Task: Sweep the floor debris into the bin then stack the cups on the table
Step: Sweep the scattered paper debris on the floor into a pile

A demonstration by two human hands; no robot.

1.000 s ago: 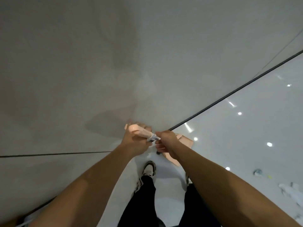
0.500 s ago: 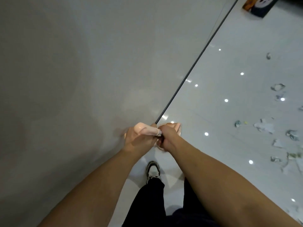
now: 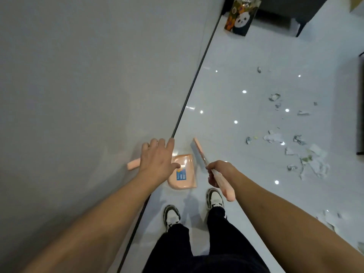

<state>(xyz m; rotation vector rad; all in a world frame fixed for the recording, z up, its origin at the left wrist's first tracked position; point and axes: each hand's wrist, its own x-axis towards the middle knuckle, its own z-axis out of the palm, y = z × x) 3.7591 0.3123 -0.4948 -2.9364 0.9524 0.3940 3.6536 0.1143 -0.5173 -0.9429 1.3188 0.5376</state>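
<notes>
My right hand (image 3: 220, 172) is closed around the pink handle of a brush (image 3: 198, 152), whose bristle head points up and away over the white floor. My left hand (image 3: 157, 162) lies over the handle of a pink dustpan (image 3: 182, 174) with its fingers spread. The handle's end sticks out to the left of the palm, which hides whether the hand grips it. The pan sits low by the wall, ahead of my shoes. Torn paper debris (image 3: 307, 154) is scattered on the floor to the right. A panda-print bin (image 3: 241, 18) stands far ahead by the wall.
A grey wall (image 3: 78, 95) fills the left, meeting the floor along a dark baseboard line (image 3: 194, 83). Dark furniture (image 3: 285, 8) stands at the top right, and a dark edge (image 3: 360, 103) at the far right. More scraps (image 3: 329, 217) lie at the lower right.
My hands, clasped together on the pink tool before, have come apart: the right now has the brush and the left is over the dustpan handle. My view has swung right, showing the debris and bin.
</notes>
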